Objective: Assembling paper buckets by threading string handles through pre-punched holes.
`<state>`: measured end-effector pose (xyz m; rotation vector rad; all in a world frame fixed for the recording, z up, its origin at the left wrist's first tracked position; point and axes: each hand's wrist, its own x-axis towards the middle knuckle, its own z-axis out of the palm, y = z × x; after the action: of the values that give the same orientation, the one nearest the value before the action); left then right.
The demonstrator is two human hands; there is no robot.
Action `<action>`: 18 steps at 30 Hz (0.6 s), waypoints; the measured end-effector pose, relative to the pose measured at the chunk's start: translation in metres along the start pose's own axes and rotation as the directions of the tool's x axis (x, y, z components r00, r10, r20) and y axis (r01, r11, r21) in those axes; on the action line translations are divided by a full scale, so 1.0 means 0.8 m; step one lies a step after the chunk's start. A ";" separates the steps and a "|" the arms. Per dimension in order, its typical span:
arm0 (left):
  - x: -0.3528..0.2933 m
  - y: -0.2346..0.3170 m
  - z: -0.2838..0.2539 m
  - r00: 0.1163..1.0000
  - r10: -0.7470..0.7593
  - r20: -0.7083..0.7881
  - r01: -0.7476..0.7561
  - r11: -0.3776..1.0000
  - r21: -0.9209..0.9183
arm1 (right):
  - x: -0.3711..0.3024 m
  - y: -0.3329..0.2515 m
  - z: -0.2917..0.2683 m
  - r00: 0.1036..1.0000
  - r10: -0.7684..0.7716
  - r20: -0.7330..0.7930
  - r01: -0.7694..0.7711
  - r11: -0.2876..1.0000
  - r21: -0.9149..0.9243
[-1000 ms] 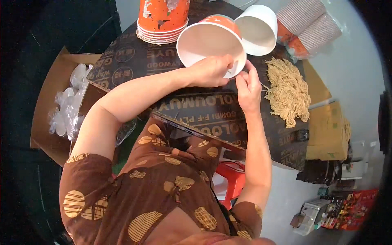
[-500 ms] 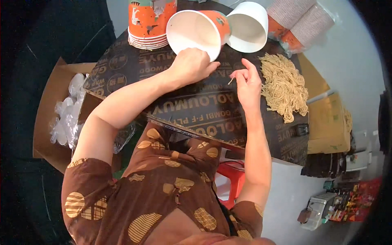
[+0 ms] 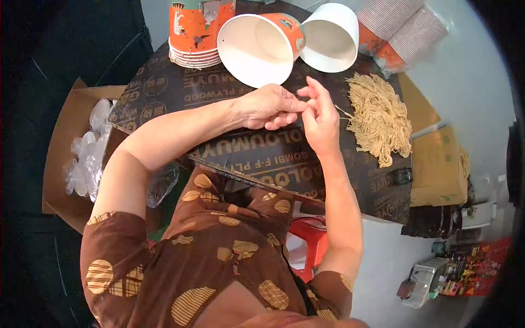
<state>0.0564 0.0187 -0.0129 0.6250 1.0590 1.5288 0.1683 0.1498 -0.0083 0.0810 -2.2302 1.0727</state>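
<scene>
The left hand [image 3: 269, 107] and the right hand [image 3: 321, 121] meet in front of the person, over the middle of the table [image 3: 257, 153], their fingertips close together. The thumb and forefinger of the left hand are pressed near to each other, and its other fingers are curled; the right hand has its fingers half bent, with the forefinger raised. I cannot tell if a strand is gripped between the fingertips of either hand, because it is too small to see. Just right of the right hand, a thin cord [image 3: 343, 112] runs to the cord bundle [image 3: 380, 120], which is beige and lies in a loose heap near the right edge of the table. Beyond the hands, toward the far edge, an orange paper bucket [image 3: 254, 49] lies on its side, its white mouth facing the person, and next to it lies a white bucket [image 3: 331, 41]. To their left stands an orange stack [image 3: 196, 35], rims downward. Beside the left corner of the table is a cardboard box [image 3: 60, 164] with clear plastic pieces [image 3: 90, 156].
</scene>
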 end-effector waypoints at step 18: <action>-0.012 0.016 0.007 0.988 0.112 -0.107 -0.075 0.951 0.301 | -0.003 0.000 -0.020 0.951 0.270 0.147 -0.272 0.962 -0.011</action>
<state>0.0572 0.0111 0.0027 0.8055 1.3863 1.5171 0.1787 0.1605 -0.0028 -0.1521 -2.4203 1.2581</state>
